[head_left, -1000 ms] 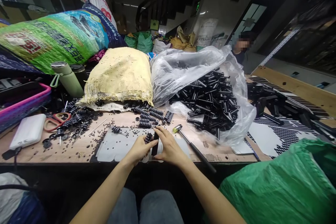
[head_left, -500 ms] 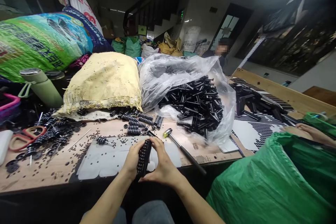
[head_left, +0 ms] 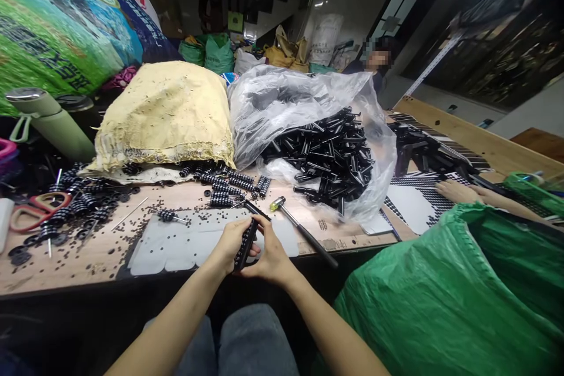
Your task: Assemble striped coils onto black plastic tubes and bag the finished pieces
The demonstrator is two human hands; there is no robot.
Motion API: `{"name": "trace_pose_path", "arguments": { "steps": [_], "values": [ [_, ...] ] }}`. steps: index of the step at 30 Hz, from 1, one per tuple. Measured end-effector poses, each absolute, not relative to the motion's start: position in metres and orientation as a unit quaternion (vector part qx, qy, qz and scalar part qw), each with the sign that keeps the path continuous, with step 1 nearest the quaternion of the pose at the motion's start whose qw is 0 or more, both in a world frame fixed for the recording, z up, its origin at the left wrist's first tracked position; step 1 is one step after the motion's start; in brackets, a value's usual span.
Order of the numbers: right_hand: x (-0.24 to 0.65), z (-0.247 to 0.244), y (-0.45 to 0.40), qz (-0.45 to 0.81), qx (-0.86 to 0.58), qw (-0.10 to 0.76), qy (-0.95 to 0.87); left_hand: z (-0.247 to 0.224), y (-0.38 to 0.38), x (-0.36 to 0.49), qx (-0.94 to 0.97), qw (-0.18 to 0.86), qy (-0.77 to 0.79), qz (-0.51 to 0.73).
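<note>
Just in front of the table edge, my left hand is closed round a long black piece with rows of small white characters. My right hand grips the same piece from the other side, its thumb at the lower end and its fingers at the top. The piece is tilted, and the fingers cover part of it. Beyond the hands lie several black beaded rollers. A hammer with a yellow head rests to the right. Beneath the hands' far side spreads a pale sheet.
A yellow sack and a clear plastic bag of black parts stand behind. Scissors lie left, near a green flask. A green sack stands at right, with another person's hand beyond it.
The view has tilted down, so the table sits higher in the picture. Both hands still hold the black piece, which leans more now. The other person's hand has moved left over the patterned sheet.
</note>
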State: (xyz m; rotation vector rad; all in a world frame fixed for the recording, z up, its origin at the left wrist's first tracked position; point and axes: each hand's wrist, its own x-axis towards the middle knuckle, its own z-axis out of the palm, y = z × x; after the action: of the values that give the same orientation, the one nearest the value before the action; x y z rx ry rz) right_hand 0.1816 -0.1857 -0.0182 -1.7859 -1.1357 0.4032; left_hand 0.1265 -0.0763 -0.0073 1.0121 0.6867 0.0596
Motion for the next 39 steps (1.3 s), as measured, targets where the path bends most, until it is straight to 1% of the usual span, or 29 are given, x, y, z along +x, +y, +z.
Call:
{"name": "trace_pose_path", "arguments": {
  "steps": [2,4,5,8,9,11,14,16,18,20,22,25,26,27,30,31,33,37,39],
  "values": [
    [0.181,-0.024,-0.184,0.142,-0.744,0.465,-0.459,-0.011,-0.075,0.126,0.522,0.795,0.308,0.028],
    [0.180,-0.034,-0.182,0.105,-0.764,0.450,-0.451,-0.018,-0.077,0.125,0.629,0.726,0.270,0.066],
    [0.180,-0.040,-0.182,0.082,-0.776,0.442,-0.443,-0.023,-0.078,0.124,0.699,0.665,0.244,0.096],
    [0.180,-0.055,-0.185,0.027,-0.811,0.406,-0.420,-0.043,-0.084,0.120,0.873,0.430,0.164,0.160],
    [0.182,-0.059,-0.188,0.021,-0.820,0.387,-0.422,-0.050,-0.084,0.119,0.906,0.363,0.145,0.165],
    [0.191,-0.060,-0.199,0.008,-0.839,0.341,-0.425,-0.063,-0.081,0.118,0.945,0.262,0.106,0.165],
    [0.219,-0.054,-0.224,-0.067,-0.899,0.255,-0.349,-0.073,-0.070,0.116,0.974,0.151,0.040,0.164],
    [0.240,-0.049,-0.241,-0.101,-0.936,0.188,-0.281,-0.073,-0.064,0.115,0.981,0.099,0.009,0.165],
    [0.255,-0.045,-0.253,-0.090,-0.950,0.142,-0.263,-0.071,-0.060,0.114,0.983,0.069,-0.003,0.173],
    [0.257,-0.040,-0.261,-0.071,-0.950,0.129,-0.274,-0.069,-0.060,0.113,0.981,0.056,-0.002,0.184],
    [0.245,-0.035,-0.266,-0.039,-0.944,0.163,-0.286,-0.067,-0.062,0.113,0.981,0.047,0.005,0.190],
    [0.211,-0.030,-0.271,0.021,-0.917,0.263,-0.299,-0.065,-0.063,0.113,0.982,0.032,0.015,0.185],
    [0.200,-0.030,-0.272,0.030,-0.910,0.280,-0.303,-0.064,-0.063,0.112,0.983,0.028,0.019,0.183],
    [0.190,-0.030,-0.272,0.033,-0.911,0.276,-0.305,-0.063,-0.063,0.112,0.983,0.024,0.024,0.181],
    [0.174,-0.026,-0.272,0.062,-0.928,0.217,-0.296,-0.060,-0.068,0.113,0.984,0.021,0.042,0.169],
    [0.173,-0.022,-0.271,0.072,-0.930,0.211,-0.291,-0.060,-0.072,0.113,0.985,0.021,0.050,0.164],
    [0.172,-0.009,-0.268,0.074,-0.922,0.242,-0.293,-0.061,-0.083,0.116,0.984,0.022,0.070,0.161],
    [0.160,0.011,-0.255,0.042,-0.877,0.339,-0.338,-0.071,-0.107,0.120,0.983,0.039,0.083,0.162],
    [0.150,0.008,-0.248,0.048,-0.864,0.340,-0.368,-0.079,-0.112,0.120,0.984,0.045,0.069,0.159]
  ]
}}
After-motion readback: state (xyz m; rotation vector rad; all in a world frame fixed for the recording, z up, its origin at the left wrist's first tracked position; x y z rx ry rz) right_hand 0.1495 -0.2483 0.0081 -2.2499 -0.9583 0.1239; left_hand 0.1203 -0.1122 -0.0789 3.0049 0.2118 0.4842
